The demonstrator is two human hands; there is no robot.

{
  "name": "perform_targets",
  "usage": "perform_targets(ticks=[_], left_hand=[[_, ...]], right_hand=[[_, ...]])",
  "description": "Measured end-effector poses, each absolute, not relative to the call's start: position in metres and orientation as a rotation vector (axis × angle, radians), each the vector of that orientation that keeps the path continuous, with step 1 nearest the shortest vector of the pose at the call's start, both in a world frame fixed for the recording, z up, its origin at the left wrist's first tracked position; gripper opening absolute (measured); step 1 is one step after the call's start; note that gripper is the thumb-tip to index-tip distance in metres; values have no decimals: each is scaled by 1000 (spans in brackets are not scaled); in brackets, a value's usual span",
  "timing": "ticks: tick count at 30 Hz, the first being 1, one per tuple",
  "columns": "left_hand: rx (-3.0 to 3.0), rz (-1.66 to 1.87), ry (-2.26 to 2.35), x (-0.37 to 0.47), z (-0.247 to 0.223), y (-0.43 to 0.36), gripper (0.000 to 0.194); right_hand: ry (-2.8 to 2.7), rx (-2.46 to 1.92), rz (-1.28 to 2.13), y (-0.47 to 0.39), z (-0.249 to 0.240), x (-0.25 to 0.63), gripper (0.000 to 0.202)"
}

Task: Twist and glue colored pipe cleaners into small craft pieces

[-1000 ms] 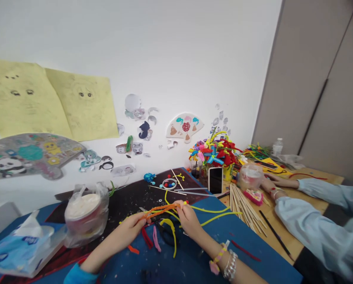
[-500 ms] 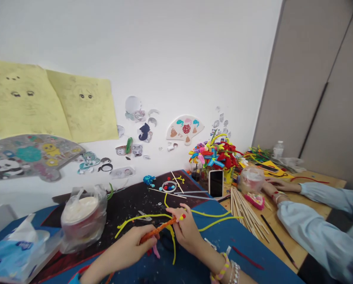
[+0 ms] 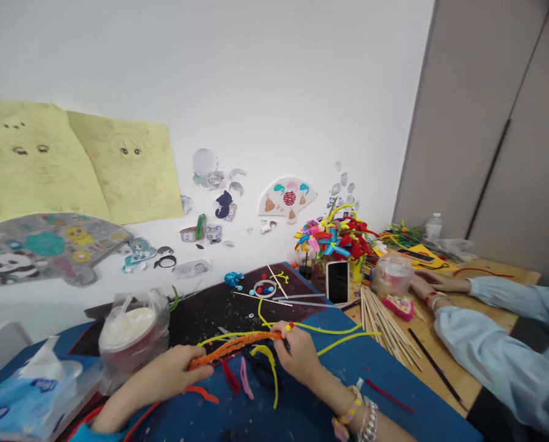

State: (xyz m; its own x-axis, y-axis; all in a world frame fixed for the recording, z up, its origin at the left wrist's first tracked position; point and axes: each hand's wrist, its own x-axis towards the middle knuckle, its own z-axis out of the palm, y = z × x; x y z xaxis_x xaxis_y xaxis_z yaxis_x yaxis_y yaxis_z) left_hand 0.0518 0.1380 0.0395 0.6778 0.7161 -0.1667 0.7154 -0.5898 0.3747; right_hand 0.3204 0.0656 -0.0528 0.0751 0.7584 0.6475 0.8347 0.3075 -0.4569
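A bundle of orange pipe cleaners (image 3: 236, 345) stretches between my two hands above the blue mat. My left hand (image 3: 182, 367) is closed round its left end, thumb along the underside. My right hand (image 3: 298, 356) pinches the other end, where a small red and yellow tip (image 3: 289, 326) shows by the fingers. Under the bundle lie a dark red pipe cleaner piece (image 3: 230, 376), a pink piece (image 3: 245, 378) and a bent yellow pipe cleaner (image 3: 271, 374). Black-handled scissors (image 3: 258, 368) sit partly hidden beneath. An orange piece (image 3: 202, 393) rests near my left wrist.
A bagged tub (image 3: 134, 337) and a tissue pack (image 3: 23, 393) stand at left. Behind are a ring of pompoms (image 3: 264, 289), a phone (image 3: 338, 282) and pipe-cleaner flowers (image 3: 334, 236). Wooden sticks (image 3: 387, 328) lie right, near another person's sleeves (image 3: 481, 344).
My left hand has moved left and my right hand slightly right, so more of the orange bundle shows between them. The red and pink pieces below are now in plainer view.
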Motion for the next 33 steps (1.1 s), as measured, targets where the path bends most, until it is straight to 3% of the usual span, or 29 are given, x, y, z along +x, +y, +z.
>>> perform_targets(ticks=[8, 12, 22, 28, 33], left_hand=[[2326, 232, 985, 54, 50, 143, 46], [2250, 405, 977, 51, 55, 142, 48], [1393, 647, 725, 65, 56, 126, 59], [1752, 887, 1019, 64, 48, 140, 46], [1768, 1130, 979, 49, 69, 128, 39]], right_hand=[[-1721, -1444, -129, 67, -56, 319, 12], [-1727, -1450, -153, 68, -61, 318, 23], [-1878, -1486, -108, 60, -56, 309, 29], [-1786, -1672, -47, 65, -56, 315, 21], [-1634, -1810, 81, 69, -54, 319, 21]])
